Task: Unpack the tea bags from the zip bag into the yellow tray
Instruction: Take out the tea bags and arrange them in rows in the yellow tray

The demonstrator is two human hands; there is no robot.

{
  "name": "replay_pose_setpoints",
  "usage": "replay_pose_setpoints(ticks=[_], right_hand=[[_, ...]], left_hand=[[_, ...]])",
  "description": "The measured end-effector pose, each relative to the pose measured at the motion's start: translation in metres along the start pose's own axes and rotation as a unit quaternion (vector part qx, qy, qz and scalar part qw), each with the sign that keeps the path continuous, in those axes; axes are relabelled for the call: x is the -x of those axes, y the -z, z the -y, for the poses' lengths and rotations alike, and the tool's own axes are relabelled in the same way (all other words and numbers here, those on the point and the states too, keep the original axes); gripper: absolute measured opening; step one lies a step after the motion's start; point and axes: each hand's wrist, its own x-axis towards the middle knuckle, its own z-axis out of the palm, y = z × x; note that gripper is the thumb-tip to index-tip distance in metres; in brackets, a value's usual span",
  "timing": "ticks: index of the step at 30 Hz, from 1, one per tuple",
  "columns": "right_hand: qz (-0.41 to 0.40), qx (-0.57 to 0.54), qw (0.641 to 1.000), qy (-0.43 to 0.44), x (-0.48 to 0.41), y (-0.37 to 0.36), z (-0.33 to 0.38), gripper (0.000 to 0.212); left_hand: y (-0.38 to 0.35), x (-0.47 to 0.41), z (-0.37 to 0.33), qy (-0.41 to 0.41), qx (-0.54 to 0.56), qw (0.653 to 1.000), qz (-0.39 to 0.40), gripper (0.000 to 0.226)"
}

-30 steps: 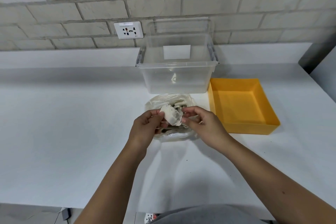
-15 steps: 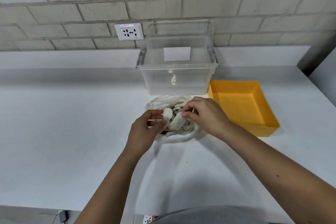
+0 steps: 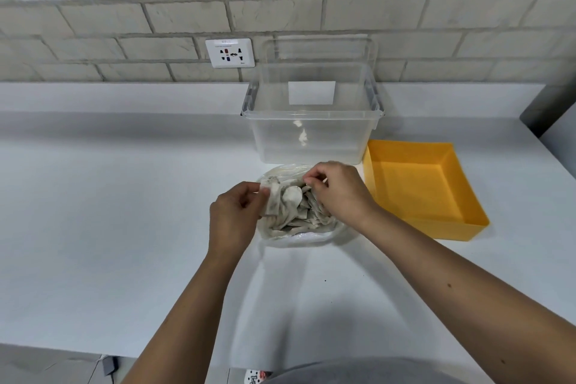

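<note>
Left of the yellow tray (image 3: 467, 227), the zip bag (image 3: 311, 235) sits under both hands — right hand (image 3: 338, 193) nearer, pinching tea bags (image 3: 307, 215); left hand (image 3: 232, 218) pinching one.

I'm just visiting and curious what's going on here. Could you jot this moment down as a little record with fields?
Surface: white table
Zip bag: open, full of tea bags
Left hand: pinching one tea bag at the bag's left edge
Right hand: fingers in the pile
Yellow tray: right of the bag, nothing in it yet
Clear tub: behind the bag
</note>
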Motion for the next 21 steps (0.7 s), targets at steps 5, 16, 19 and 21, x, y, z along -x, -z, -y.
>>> replay_pose_setpoints(ticks=[5,16,19,21], right_hand=[[0.075,0.020,0.994,-0.080,0.004,-0.027,-0.005,0.022],[0.064,-0.046,0.993,-0.093,0.006,-0.017,-0.012,0.012],[0.070,-0.140,0.981,-0.111,0.006,0.005,-0.017,0.011],[0.080,-0.210,0.967,-0.122,0.004,0.015,-0.019,0.013]], left_hand=[[0.003,0.001,0.001,0.014,0.003,1.000,-0.024,0.010],[0.009,0.002,0.000,0.045,0.024,0.998,-0.028,0.011],[0.010,0.000,-0.001,0.048,0.032,0.998,-0.033,0.016],[0.008,0.000,-0.002,0.054,0.038,0.997,-0.031,0.015]])
